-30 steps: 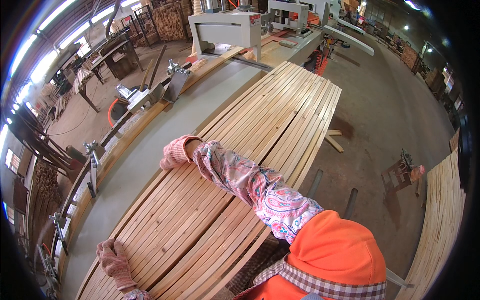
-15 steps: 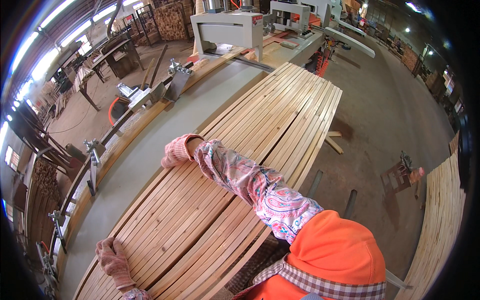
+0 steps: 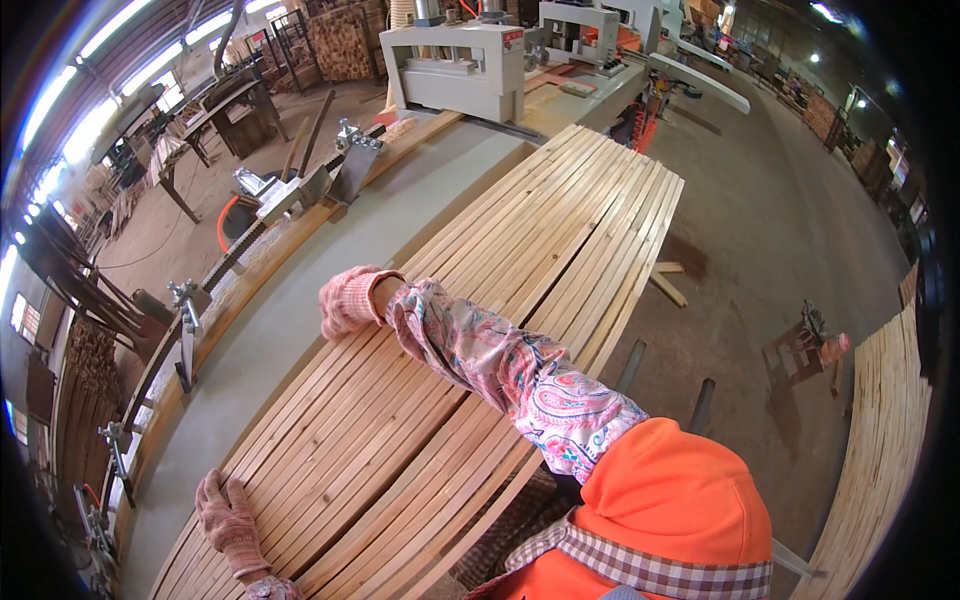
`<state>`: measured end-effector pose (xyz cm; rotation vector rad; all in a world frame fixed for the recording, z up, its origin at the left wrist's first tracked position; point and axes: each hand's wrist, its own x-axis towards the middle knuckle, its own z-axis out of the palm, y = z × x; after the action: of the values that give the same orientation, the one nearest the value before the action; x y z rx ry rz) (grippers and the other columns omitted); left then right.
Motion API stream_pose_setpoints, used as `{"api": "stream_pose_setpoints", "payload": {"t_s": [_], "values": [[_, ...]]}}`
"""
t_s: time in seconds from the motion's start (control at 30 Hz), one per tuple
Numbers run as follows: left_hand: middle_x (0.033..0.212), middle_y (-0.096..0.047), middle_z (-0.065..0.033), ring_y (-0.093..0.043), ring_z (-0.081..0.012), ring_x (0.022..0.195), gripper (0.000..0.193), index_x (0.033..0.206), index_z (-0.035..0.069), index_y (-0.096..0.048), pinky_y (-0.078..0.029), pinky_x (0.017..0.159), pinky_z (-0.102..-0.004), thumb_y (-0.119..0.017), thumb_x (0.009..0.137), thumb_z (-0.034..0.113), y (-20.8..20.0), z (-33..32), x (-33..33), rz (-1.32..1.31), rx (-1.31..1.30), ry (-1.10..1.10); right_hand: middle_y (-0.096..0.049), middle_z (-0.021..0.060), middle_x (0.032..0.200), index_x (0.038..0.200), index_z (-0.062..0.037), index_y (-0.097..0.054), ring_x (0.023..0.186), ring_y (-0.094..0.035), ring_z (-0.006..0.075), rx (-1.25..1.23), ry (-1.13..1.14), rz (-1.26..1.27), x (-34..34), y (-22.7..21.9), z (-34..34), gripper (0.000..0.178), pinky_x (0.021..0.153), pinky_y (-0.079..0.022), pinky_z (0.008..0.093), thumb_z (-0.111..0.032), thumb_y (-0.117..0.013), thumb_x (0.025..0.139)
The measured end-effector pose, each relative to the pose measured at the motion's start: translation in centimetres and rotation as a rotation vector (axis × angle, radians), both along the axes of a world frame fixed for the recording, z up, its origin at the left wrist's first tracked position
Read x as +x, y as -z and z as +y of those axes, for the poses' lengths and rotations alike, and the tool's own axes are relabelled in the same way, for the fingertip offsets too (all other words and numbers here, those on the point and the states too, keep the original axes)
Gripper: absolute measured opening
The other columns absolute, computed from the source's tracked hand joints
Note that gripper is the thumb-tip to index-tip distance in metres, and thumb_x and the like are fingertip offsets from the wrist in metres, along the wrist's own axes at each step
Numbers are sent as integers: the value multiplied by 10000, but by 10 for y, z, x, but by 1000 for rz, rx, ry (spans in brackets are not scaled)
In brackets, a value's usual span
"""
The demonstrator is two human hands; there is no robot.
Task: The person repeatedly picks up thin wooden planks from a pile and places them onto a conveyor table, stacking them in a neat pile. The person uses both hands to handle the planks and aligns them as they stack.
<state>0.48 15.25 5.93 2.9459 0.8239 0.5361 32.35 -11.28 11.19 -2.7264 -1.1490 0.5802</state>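
Note:
Many long, pale wooden strips [image 3: 390,440] lie side by side in a broad layer, running from the near left to the far right. At its near left edge rests my left hand [image 3: 230,525] in a pink knitted glove, fingers extended over the outer strips. Farther along the same edge, my right hand [image 3: 350,303], gloved alike, curls over the outermost strips; its fingertips are hidden. My right arm, in a patterned sleeve [image 3: 500,355], reaches across the layer. A dark gap splits the strips lengthwise.
Left of the strips runs a smooth grey table [image 3: 290,340], bordered by a wooden rail [image 3: 255,265] and metal clamps [image 3: 187,300]. A grey press-like machine [image 3: 455,75] stands at the far end. More wood [image 3: 875,440] is stacked at right.
A plate on the far machine has come down, filling the opening beneath its frame. My right hand has shifted slightly left, and my left hand slightly up along the edge.

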Motion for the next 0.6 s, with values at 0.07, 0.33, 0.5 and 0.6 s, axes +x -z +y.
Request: {"api": "stream_pose_setpoints", "payload": {"t_s": [0.07,0.33,0.5,0.6], "values": [[1231,-603,-146,-546,-328,1165,379,1200,60,-607,-447,1004,-421,-595,913,307,-5,-8,0,-30,-39,-27,-691,133,1145,1160,-119,-694,1090,-641,328,18,4,-34,0,1,7,434,949,-505,458,-403,-549,865],[1022,-584,-114,-576,-265,932,172,1007,29,-563,-517,893,-383,-502,897,147,-4,-13,9,8,666,135,-517,22,688,844,-205,-637,688,-557,214,137,-569,-816,17,52,-1,59,631,-458,375,-224,-591,813],[1087,-657,-139,-588,-301,1075,461,1014,89,-694,-435,982,-395,-506,901,494,-32,-5,12,113,20,-117,-675,192,768,798,-40,-708,750,-657,344,242,-105,-235,-6,22,18,295,669,-506,426,-313,-629,878],[1175,-633,-139,-554,-302,1163,492,1091,82,-671,-389,1050,-384,-496,908,503,-30,-16,12,129,-51,-138,-669,199,738,825,-20,-721,706,-662,333,301,-15,-193,-10,23,15,332,696,-517,398,-339,-650,882]]}}
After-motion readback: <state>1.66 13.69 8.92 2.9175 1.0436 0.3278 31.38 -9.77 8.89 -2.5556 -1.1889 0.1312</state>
